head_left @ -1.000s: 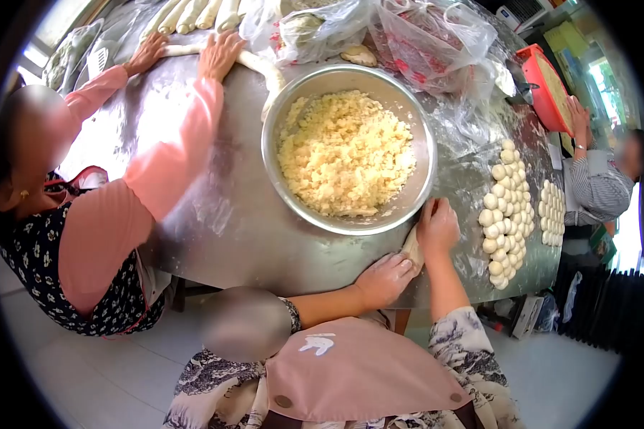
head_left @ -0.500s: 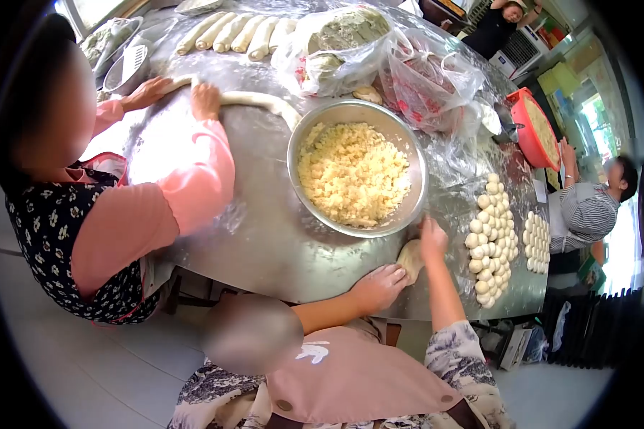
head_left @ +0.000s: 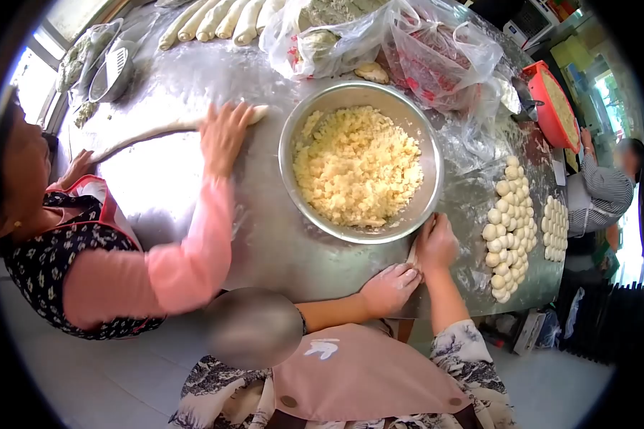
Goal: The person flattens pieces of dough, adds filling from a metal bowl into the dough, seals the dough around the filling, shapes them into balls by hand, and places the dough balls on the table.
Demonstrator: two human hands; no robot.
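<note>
Close to the table's front edge, a small piece of dough shows as a thin pale strip between my two hands. My right hand curls over it from the right and covers most of it. From the lower left, my left hand grips the near end, fingers bent and floury. Just beyond both hands stands a large metal bowl holding a crumbly yellow filling. Several small dough balls lie in a cluster to the right of my hands.
On the left, a co-worker's hand presses a long dough rope. Several thick dough rolls and plastic bags lie at the back. A red basin stands far right near another person.
My right hand has closed further over the dough, which was a wider flat piece before. The co-worker's dough rope is now longer and straighter, stretched to the left.
</note>
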